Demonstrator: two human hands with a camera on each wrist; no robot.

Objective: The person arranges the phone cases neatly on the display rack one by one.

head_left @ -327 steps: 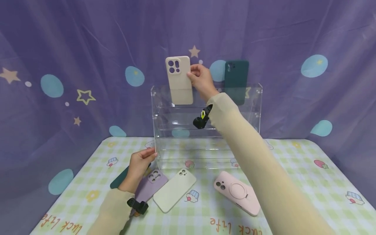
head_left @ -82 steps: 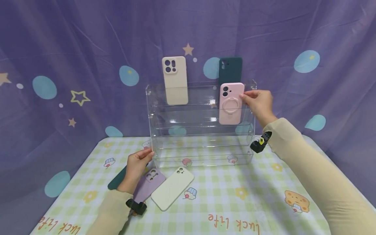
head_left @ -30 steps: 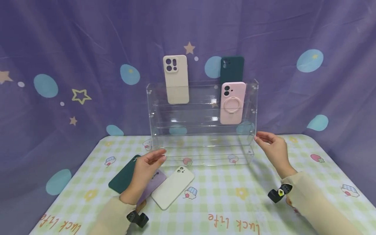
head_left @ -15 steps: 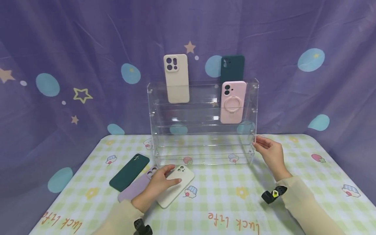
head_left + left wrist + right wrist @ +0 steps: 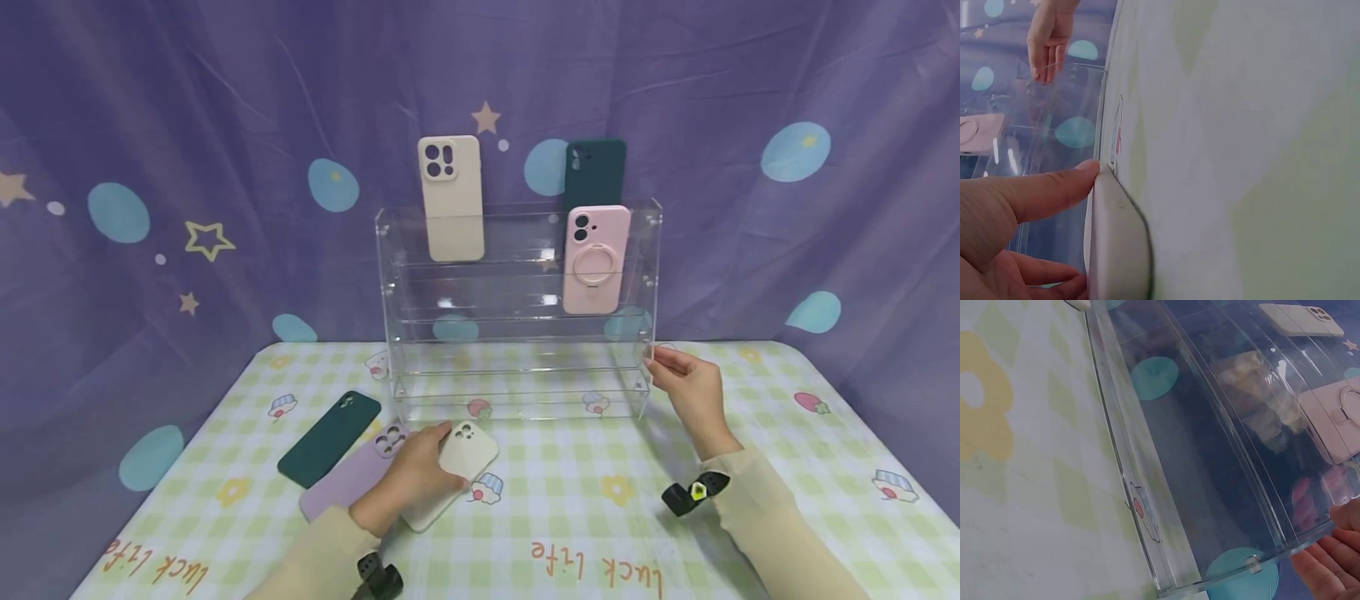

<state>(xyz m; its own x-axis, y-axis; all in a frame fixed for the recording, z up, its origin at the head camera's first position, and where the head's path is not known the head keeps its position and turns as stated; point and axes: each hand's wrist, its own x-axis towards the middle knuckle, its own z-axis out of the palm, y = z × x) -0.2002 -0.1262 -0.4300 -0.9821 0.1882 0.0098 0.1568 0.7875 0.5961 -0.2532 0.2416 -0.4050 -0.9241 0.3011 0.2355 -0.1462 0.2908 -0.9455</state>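
Note:
My left hand (image 5: 420, 468) spans a white phone case (image 5: 468, 454) lying flat on the table, thumb on its right edge and fingers on the opposite edge. In the left wrist view the thumb (image 5: 1054, 190) presses the side of that case (image 5: 1119, 244). My right hand (image 5: 692, 396) holds the right side panel of a clear acrylic display rack (image 5: 517, 358) between thumb and fingers. On the rack, a cream phone case (image 5: 456, 200) leans in the top tier at left, a dark green one (image 5: 596, 175) at right, and a pink ringed case (image 5: 596, 287) one tier lower.
Left of the white case lie a purple phone case (image 5: 341, 483), partly behind my left hand, and a dark green case (image 5: 330, 437). A checked tablecloth (image 5: 570, 500) covers the table. Behind the rack hangs a purple curtain (image 5: 720, 208).
The pink case has gone from the table to the rack's second tier. My left hand has left the rack's left side and come onto the white case. My right hand has lowered to the rack's right side.

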